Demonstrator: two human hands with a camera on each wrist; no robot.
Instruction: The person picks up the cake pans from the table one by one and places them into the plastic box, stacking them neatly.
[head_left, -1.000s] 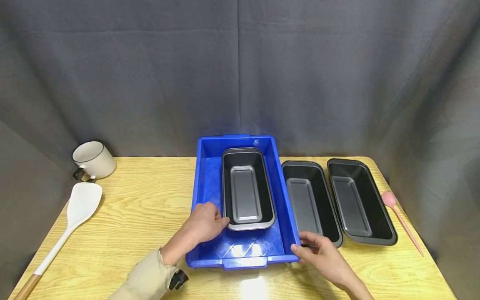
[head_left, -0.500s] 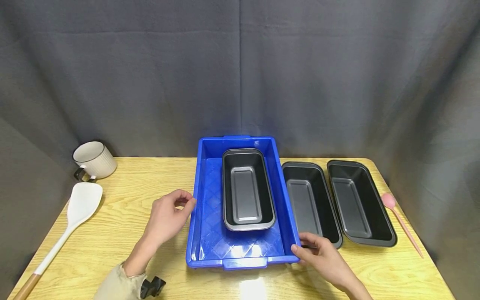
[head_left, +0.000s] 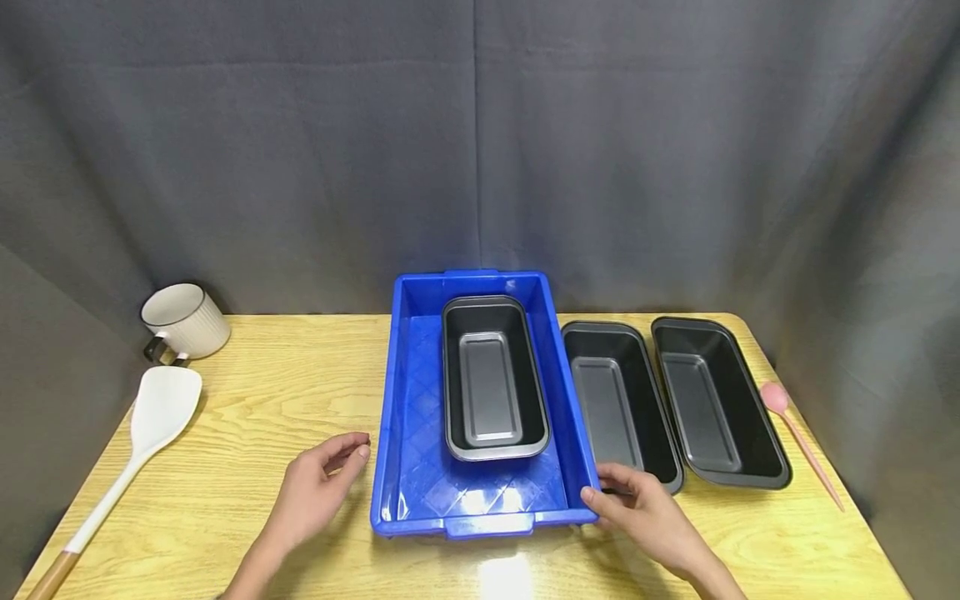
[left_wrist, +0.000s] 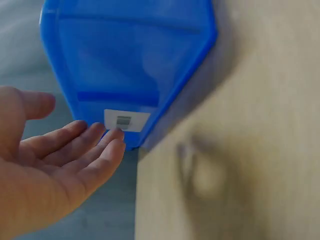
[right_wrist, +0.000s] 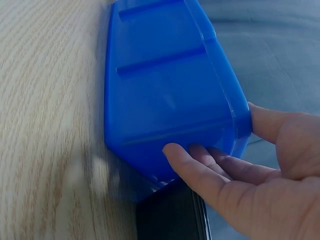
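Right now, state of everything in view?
Blue bin: upright, uncovered.
Inner pan: upright, in bin, empty.
Middle pan: upright, partly hidden.
Right pan: upright, empty.
Mug: upright.
Spatula: lying flat.
Pink spoon: lying flat.
Left hand: beside bin, holding nothing.
Right hand: gripping bin.
Curtain: hanging.

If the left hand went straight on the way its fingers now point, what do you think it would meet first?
Probably the left wall of the tray: the left hand points towards it across a small gap. Its height is hard to judge, so it might pass over instead.
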